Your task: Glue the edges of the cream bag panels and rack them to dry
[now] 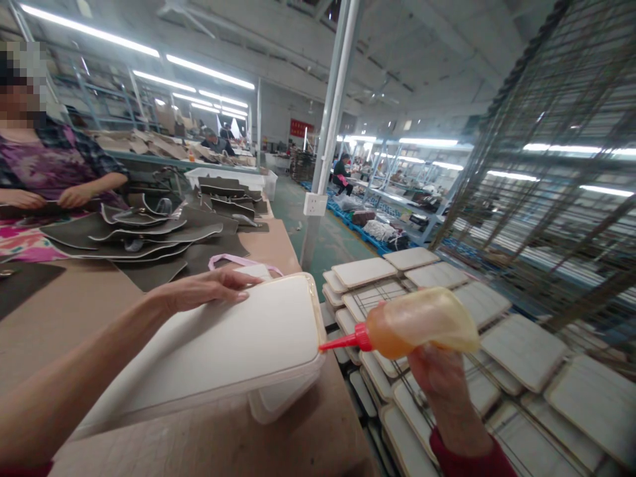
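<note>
My right hand is wrapped around a squeeze glue bottle of amber liquid, tipped on its side. The tip of its red nozzle touches the near right corner of a white rounded panel. A glossy yellowish strip of glue runs along that panel's right edge. My left hand grips the panel's far edge, thumb on top and fingertips partly hidden. Beneath it are more white panels, jutting past the table edge. A pink ribbon loops behind my left hand.
Wire racks on the right carry several white panels with yellowish rims. Dark grey pieces are heaped on the brown table. A co-worker sits at left. A pole with a socket box stands past the table corner.
</note>
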`<state>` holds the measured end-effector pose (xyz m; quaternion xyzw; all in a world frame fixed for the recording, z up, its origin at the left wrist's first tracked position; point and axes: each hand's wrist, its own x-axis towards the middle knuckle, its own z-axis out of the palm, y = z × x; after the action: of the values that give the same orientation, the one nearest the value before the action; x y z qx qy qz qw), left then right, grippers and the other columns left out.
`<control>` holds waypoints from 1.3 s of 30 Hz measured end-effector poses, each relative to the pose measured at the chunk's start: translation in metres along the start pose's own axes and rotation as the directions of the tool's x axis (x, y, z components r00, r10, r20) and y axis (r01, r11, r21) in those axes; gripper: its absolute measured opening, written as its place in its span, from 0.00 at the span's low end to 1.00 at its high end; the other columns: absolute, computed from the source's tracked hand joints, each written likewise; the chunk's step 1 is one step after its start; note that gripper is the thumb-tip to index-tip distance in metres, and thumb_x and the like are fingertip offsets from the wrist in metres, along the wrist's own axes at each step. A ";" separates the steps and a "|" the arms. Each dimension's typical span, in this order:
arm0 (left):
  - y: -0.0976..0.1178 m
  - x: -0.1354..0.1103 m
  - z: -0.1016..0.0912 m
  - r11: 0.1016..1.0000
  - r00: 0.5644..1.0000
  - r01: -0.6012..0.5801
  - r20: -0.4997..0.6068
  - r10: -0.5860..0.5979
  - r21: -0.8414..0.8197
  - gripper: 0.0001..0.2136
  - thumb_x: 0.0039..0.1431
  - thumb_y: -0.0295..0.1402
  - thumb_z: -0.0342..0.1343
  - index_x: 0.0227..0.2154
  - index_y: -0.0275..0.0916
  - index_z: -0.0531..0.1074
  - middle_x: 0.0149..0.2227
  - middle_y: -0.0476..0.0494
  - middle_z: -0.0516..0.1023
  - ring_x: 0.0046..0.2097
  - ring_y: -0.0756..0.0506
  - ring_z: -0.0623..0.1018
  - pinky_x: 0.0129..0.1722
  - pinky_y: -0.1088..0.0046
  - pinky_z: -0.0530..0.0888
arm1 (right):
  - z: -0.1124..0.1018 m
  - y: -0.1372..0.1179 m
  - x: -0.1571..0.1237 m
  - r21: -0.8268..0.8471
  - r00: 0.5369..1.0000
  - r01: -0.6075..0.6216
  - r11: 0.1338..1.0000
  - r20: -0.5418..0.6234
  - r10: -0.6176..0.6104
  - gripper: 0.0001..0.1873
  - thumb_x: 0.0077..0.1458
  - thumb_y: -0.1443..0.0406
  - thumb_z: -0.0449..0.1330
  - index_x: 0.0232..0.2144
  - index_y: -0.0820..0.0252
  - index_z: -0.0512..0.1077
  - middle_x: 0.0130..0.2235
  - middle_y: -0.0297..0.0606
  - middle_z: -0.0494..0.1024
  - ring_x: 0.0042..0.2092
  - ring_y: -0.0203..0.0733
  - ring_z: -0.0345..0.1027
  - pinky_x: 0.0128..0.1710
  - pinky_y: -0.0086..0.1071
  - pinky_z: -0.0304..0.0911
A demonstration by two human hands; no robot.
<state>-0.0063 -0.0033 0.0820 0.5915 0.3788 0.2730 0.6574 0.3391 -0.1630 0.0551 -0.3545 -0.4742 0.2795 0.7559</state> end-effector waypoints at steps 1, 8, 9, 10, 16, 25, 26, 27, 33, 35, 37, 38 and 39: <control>-0.002 0.001 -0.002 0.999 0.998 0.025 0.055 -0.027 0.033 0.23 0.43 0.31 0.71 0.47 0.45 0.83 0.39 0.40 0.85 0.41 0.34 0.82 0.39 0.65 0.78 | -0.002 0.002 -0.002 -0.007 1.000 0.017 1.000 -0.026 -0.017 0.27 0.37 0.52 0.75 0.41 0.51 0.79 0.33 0.40 0.84 0.38 0.53 0.80 0.39 0.44 0.78; -0.021 0.008 -0.014 0.999 0.996 0.019 0.090 -0.023 0.048 0.25 0.48 0.36 0.69 0.52 0.44 0.80 0.43 0.39 0.85 0.40 0.36 0.83 0.38 0.67 0.79 | 0.000 0.014 -0.015 -0.020 0.974 0.150 0.989 -0.172 -0.151 0.20 0.42 0.60 0.74 0.40 0.52 0.79 0.31 0.36 0.84 0.35 0.46 0.79 0.35 0.36 0.77; -0.024 0.008 -0.013 0.999 0.998 0.015 0.064 -0.018 0.043 0.26 0.47 0.36 0.70 0.53 0.44 0.79 0.42 0.39 0.85 0.39 0.36 0.83 0.37 0.67 0.79 | 0.001 0.015 -0.016 -0.020 0.966 0.169 0.985 -0.197 -0.170 0.20 0.42 0.61 0.74 0.40 0.52 0.78 0.32 0.36 0.84 0.35 0.45 0.79 0.36 0.35 0.77; -0.027 0.009 -0.013 0.999 0.999 0.012 0.043 -0.014 0.036 0.27 0.47 0.36 0.70 0.53 0.44 0.79 0.42 0.38 0.85 0.39 0.36 0.83 0.36 0.68 0.79 | 0.002 0.017 -0.018 -0.023 0.958 0.181 0.983 -0.221 -0.182 0.20 0.42 0.62 0.73 0.41 0.52 0.78 0.33 0.36 0.84 0.35 0.44 0.79 0.37 0.35 0.77; -0.037 0.009 -0.002 0.998 0.999 0.028 0.038 -0.026 -0.058 0.27 0.47 0.39 0.70 0.53 0.43 0.79 0.45 0.38 0.85 0.41 0.38 0.83 0.38 0.70 0.78 | 0.006 0.025 -0.022 -0.031 0.915 0.202 0.979 -0.351 -0.200 0.24 0.38 0.66 0.74 0.42 0.54 0.77 0.37 0.36 0.82 0.38 0.43 0.78 0.41 0.36 0.75; -0.051 0.012 0.012 0.988 0.996 0.053 -0.068 -0.064 -0.147 0.33 0.43 0.41 0.73 0.55 0.40 0.76 0.44 0.39 0.85 0.39 0.40 0.83 0.36 0.73 0.77 | 0.011 0.027 -0.015 -0.006 0.891 0.206 0.979 -0.412 -0.190 0.23 0.38 0.66 0.75 0.39 0.56 0.76 0.35 0.33 0.81 0.36 0.39 0.76 0.40 0.31 0.74; -0.053 0.012 0.014 0.987 0.996 0.048 -0.070 -0.059 -0.156 0.33 0.43 0.41 0.73 0.56 0.40 0.76 0.44 0.39 0.85 0.40 0.40 0.83 0.36 0.73 0.77 | 0.012 0.027 -0.014 -0.001 0.887 0.208 0.978 -0.420 -0.189 0.22 0.37 0.66 0.75 0.39 0.56 0.76 0.34 0.33 0.81 0.36 0.39 0.76 0.40 0.30 0.74; -0.055 0.013 0.015 0.985 0.996 0.044 -0.067 -0.056 -0.165 0.33 0.44 0.41 0.73 0.56 0.41 0.76 0.44 0.39 0.85 0.40 0.40 0.83 0.36 0.72 0.77 | 0.012 0.027 -0.013 0.003 0.884 0.211 0.978 -0.428 -0.189 0.22 0.37 0.66 0.75 0.38 0.56 0.76 0.34 0.32 0.81 0.35 0.39 0.76 0.39 0.30 0.74; -0.052 0.010 0.029 0.980 0.990 0.046 -0.120 -0.070 -0.193 0.34 0.38 0.41 0.75 0.53 0.42 0.78 0.41 0.41 0.86 0.39 0.39 0.83 0.36 0.72 0.77 | 0.011 0.031 -0.006 -0.002 0.875 0.242 0.970 -0.433 -0.219 0.21 0.38 0.67 0.74 0.38 0.56 0.76 0.34 0.31 0.80 0.36 0.40 0.75 0.40 0.33 0.74; -0.050 0.009 0.033 0.976 0.987 0.041 -0.145 -0.073 -0.213 0.34 0.35 0.42 0.76 0.51 0.42 0.79 0.40 0.43 0.86 0.38 0.40 0.83 0.35 0.73 0.76 | 0.009 0.034 -0.006 0.006 0.874 0.238 0.971 -0.438 -0.211 0.21 0.38 0.67 0.74 0.39 0.55 0.76 0.34 0.31 0.80 0.36 0.39 0.75 0.41 0.32 0.74; -0.050 0.008 0.035 0.971 0.986 0.036 -0.153 -0.074 -0.235 0.34 0.34 0.42 0.76 0.50 0.43 0.80 0.39 0.44 0.86 0.37 0.41 0.83 0.34 0.73 0.76 | 0.008 0.035 -0.007 0.015 0.877 0.228 0.974 -0.438 -0.199 0.22 0.38 0.68 0.74 0.39 0.55 0.76 0.34 0.31 0.81 0.36 0.38 0.75 0.41 0.31 0.74; -0.050 0.007 0.036 0.970 0.985 0.035 -0.155 -0.074 -0.242 0.34 0.33 0.42 0.76 0.50 0.43 0.80 0.38 0.44 0.86 0.36 0.42 0.83 0.33 0.74 0.76 | 0.008 0.036 -0.007 0.020 0.881 0.223 0.975 -0.433 -0.193 0.22 0.38 0.68 0.74 0.39 0.55 0.76 0.34 0.30 0.81 0.36 0.38 0.76 0.41 0.30 0.74; -0.050 0.007 0.038 0.969 0.984 0.035 -0.159 -0.076 -0.244 0.35 0.33 0.42 0.77 0.50 0.42 0.80 0.38 0.44 0.86 0.36 0.42 0.83 0.32 0.74 0.76 | 0.008 0.036 -0.007 0.026 0.886 0.219 0.975 -0.425 -0.187 0.22 0.38 0.68 0.74 0.39 0.55 0.76 0.35 0.30 0.81 0.36 0.38 0.76 0.41 0.30 0.74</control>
<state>0.0240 -0.0267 0.0321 0.4716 0.4129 0.3469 0.6976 0.3259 -0.1452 0.0253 -0.3269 -0.3247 0.1333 0.8775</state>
